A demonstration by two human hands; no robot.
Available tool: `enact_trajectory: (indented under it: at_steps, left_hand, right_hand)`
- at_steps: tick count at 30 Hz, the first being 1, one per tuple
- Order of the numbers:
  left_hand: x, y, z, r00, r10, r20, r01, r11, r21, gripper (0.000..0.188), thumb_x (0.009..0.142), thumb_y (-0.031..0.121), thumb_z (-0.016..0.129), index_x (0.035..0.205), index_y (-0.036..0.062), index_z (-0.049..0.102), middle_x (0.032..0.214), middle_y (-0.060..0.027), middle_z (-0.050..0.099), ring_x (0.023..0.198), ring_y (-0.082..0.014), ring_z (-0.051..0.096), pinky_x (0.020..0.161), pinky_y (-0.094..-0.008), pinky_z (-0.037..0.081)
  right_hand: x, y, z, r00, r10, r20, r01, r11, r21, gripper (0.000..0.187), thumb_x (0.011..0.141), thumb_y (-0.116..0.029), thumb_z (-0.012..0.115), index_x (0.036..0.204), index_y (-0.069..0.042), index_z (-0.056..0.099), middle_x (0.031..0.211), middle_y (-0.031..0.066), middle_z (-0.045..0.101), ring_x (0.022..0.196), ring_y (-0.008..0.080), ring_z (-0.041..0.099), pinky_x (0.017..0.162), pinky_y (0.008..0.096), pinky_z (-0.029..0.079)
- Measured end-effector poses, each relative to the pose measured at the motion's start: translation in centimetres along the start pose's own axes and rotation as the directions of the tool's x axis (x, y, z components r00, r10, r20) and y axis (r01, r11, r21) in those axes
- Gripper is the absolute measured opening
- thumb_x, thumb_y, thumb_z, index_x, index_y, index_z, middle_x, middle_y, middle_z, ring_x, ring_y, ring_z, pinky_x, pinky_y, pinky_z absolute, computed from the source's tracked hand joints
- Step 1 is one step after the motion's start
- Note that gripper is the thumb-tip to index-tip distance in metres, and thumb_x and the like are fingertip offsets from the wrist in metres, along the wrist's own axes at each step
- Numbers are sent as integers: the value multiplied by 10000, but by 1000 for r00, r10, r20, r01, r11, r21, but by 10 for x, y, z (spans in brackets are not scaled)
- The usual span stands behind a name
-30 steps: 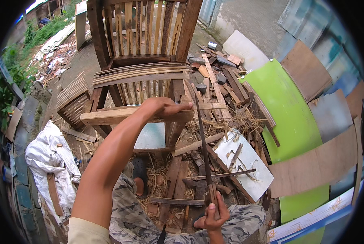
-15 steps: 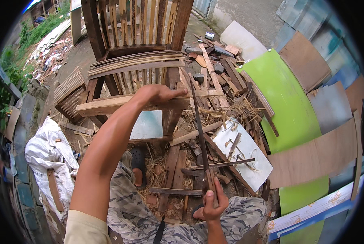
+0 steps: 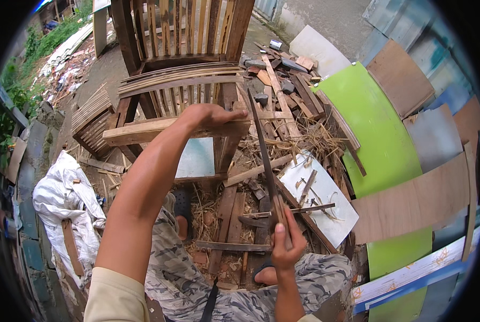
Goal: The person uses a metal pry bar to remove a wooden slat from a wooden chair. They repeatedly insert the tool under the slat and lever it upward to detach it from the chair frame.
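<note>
A hand saw (image 3: 266, 153) with a long dark blade and a wooden handle points away from me, edge-on. My right hand (image 3: 288, 241) is closed round its handle. The blade runs past the right end of a light wooden board (image 3: 138, 132), close against it; whether the teeth are in the wood I cannot tell. My left hand (image 3: 214, 115) is closed over the board near that end, thumb toward the blade. The board lies across the front of a slatted wooden chair (image 3: 182, 80), just in front of its curved seat slats.
Scrap wood (image 3: 304, 99) and straw are heaped to the right of the chair. A white panel (image 3: 320, 201) lies nearer. Green sheets (image 3: 377, 134) and plywood line the right side. A white sack (image 3: 65, 196) and a low block wall (image 3: 33, 214) stand left.
My right hand and the saw have moved forward, away from me, with the blade reaching farther past the board. My left hand stays on the board.
</note>
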State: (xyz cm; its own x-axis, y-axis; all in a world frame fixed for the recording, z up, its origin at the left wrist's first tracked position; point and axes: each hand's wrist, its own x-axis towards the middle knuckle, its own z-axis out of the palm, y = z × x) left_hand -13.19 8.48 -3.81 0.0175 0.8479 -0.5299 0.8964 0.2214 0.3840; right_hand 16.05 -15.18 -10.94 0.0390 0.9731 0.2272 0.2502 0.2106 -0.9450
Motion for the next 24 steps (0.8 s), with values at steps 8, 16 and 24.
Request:
enact_trajectory:
  at_steps: [8,16,24]
  left_hand:
    - [22,-14,7,998,5,58,-2,999,-48,1134,752,982,291,1311,66,657,1370,-243,595,1292,-418,551,1046,-518,449]
    - [2,-1,0,1000,10,-23,-10,1000,-23,1156,739,988,306,1311,46,653,1351,-234,612,1300,-414,547,1043,-527,452]
    - [-7,-2,-1,999,8,-40,-7,1000,19,1138,764,971,294,1327,44,641,1360,-238,604,1287,-414,559,1024,-523,469]
  right_hand:
    - [-43,58,11,999,35,-26,-33,996,86,440,955,-131,604,1340,82,589,1187,225,708,1009,205,707,881,317,534]
    - [68,11,37,1000,-20,-14,21,997,81,422,967,-129,606,1339,70,593,1208,211,705,1091,222,686,909,289,515]
    - [-91,49,-22,997,69,-18,-68,996,58,411,950,-130,637,1318,52,618,1131,211,732,975,204,717,831,282,529]
